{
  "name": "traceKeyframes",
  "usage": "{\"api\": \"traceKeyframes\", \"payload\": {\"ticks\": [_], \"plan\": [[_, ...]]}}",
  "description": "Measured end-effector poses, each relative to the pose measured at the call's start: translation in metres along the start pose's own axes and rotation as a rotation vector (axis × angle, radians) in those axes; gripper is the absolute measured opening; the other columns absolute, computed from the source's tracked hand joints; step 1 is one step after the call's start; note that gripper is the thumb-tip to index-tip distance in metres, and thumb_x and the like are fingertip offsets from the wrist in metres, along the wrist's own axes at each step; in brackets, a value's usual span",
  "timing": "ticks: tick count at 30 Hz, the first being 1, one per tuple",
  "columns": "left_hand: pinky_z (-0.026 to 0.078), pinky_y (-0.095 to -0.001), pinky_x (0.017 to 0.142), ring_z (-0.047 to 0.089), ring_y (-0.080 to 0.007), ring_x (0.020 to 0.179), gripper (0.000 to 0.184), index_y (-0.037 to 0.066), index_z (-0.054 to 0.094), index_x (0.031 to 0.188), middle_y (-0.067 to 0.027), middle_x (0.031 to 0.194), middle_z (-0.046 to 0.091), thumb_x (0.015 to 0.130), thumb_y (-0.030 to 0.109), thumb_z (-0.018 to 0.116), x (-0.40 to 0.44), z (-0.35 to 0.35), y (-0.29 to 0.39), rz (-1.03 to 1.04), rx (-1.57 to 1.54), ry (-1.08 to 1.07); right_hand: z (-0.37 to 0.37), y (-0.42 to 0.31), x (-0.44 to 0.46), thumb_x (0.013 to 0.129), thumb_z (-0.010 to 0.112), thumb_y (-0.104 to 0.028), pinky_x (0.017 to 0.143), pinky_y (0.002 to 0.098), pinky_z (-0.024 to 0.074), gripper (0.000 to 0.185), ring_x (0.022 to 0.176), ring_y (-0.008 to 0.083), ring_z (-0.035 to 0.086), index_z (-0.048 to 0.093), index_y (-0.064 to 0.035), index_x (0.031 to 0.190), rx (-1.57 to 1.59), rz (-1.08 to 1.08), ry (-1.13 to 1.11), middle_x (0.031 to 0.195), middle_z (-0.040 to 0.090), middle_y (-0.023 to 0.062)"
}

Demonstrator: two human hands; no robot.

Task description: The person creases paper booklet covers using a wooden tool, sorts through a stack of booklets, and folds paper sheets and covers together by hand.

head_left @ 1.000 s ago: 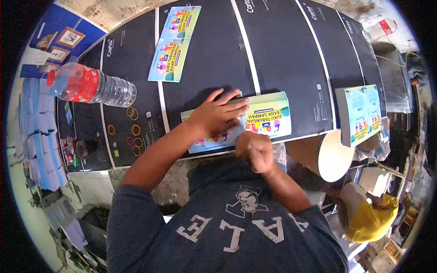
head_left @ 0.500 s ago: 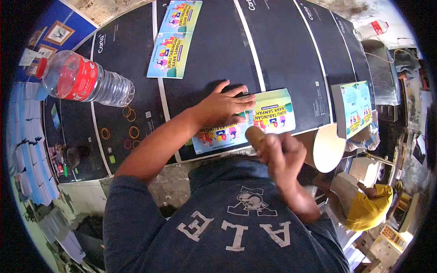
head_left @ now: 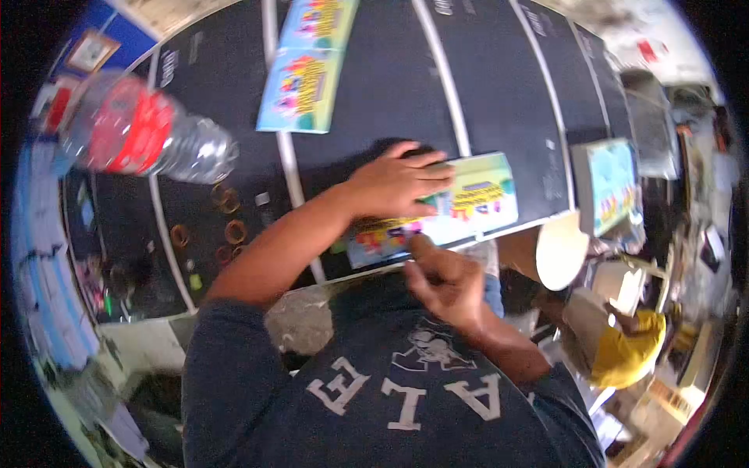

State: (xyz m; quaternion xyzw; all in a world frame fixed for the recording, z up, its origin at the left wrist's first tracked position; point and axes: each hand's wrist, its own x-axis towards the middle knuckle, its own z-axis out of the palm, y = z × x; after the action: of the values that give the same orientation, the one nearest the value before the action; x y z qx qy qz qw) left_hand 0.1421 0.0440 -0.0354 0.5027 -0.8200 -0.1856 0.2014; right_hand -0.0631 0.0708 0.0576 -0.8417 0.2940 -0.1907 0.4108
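My left hand (head_left: 398, 183) lies flat with fingers spread on a colourful printed booklet sheet (head_left: 488, 183), pressing it to the black table near its front edge. The sheet carries two covers side by side, lettered "Buku Tabungan Bank Sampah". My right hand (head_left: 449, 285) is closed round a short brown rounded tool (head_left: 422, 246) that looks like a wooden handle. It is over the sheet's near edge, below my left hand. Blur and my fingers hide the tool's other end, and I cannot tell whether it touches the paper.
More printed covers (head_left: 300, 90) lie farther back. A thick stack of them (head_left: 612, 187) is at the table's right end. On the left are a large plastic bottle (head_left: 144, 129) and several rubber bands (head_left: 236, 231). A person in yellow (head_left: 628, 351) is at the lower right.
My right hand has moved left and inward with the brown tool, toward the sheet's middle. My left hand keeps pressing the sheet. The whole view has shifted slightly and is blurred.
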Motion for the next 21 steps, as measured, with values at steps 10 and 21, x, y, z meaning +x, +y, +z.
{"api": "traceKeyframes", "payload": {"ticks": [10,21], "plan": [[0.017,-0.0577,0.117,0.033,-0.0237,0.144,0.063,0.015,0.052,0.141,-0.0024,0.152,0.044,0.091,0.054,0.057,-0.005,0.013,-0.001,0.032,0.033,0.094,0.015,-0.025,0.001,0.078,0.078,-0.01,0.049,0.0379,0.0491,0.022,0.055,0.03,0.063,0.058,-0.0045,0.071,0.053,-0.158,-0.012,0.063,0.058,0.0125],[0.016,-0.0585,0.118,0.034,-0.0221,0.144,0.062,0.016,0.053,0.14,-0.0009,0.151,0.045,0.091,0.053,0.057,-0.005,0.01,0.002,0.006,0.032,0.081,0.047,-0.027,0.004,0.069,0.081,-0.007,0.047,0.0344,0.0495,0.028,0.05,0.0236,0.059,0.056,-0.01,0.057,-0.117,-0.344,-0.27,0.061,0.058,0.0087]]}}
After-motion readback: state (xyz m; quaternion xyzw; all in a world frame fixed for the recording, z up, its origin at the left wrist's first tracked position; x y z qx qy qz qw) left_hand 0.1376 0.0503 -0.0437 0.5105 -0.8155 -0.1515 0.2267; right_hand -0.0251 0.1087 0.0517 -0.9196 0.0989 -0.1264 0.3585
